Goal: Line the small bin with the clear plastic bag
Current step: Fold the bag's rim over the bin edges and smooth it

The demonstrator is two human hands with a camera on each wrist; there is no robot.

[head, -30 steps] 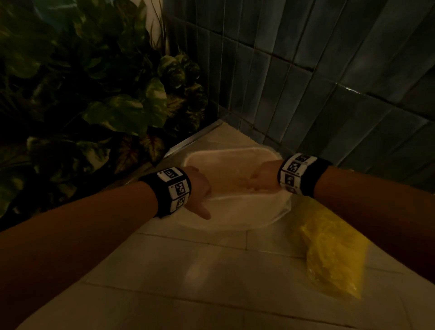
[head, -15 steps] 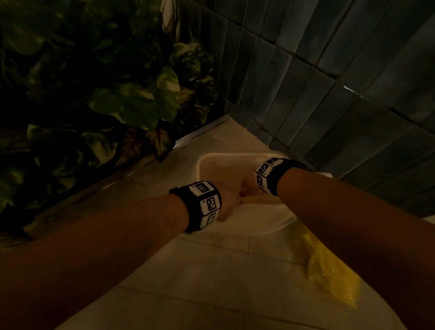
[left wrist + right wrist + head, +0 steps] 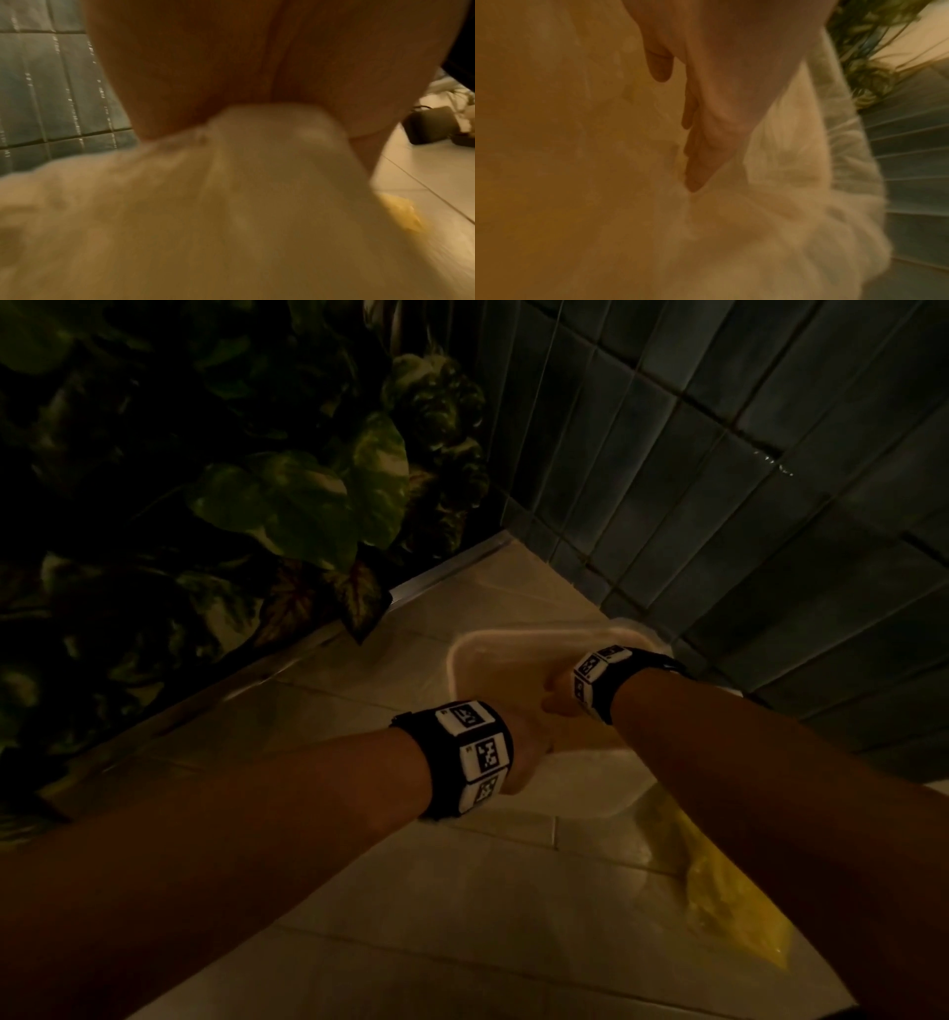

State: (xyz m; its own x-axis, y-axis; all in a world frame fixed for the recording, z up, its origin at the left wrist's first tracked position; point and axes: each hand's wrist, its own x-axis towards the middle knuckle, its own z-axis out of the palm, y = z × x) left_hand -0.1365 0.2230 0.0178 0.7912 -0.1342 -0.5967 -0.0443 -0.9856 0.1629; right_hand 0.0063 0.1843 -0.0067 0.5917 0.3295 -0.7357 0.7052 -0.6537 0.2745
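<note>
Two hands work inside a small bin (image 3: 464,660) in a dim tiled corner. The right hand (image 3: 721,85) reaches down into the bin with its fingers (image 3: 693,162) straight and close together, tips pressing the clear plastic bag (image 3: 782,203) against the inner wall; the thumb hangs apart and holds nothing. The left hand (image 3: 524,752) sits at the near rim, wrist bent downward, and the left-wrist view shows the palm and fingers (image 3: 180,71) wrapped over a rounded, film-covered edge of the bin, gripping rim and bag together, though the picture is blurred. The bag lies in and over the bin, its crinkled film spilling outward over the rim on both sides of the fingers. Both forearms angle in from the near side, each with a black wristband bearing printed markers, the two hands close together over the opening.

The bin stands on the pale tiled floor (image 3: 462,916) in a tight corner: a dark tiled wall (image 3: 719,505) runs just behind and to the right of it, and a bank of leafy plants (image 3: 287,505) behind a metal strip closes off the left. Open floor lies only on the near side. A crumpled yellow bag (image 3: 719,891) lies on the floor just beside the bin, under the right forearm
</note>
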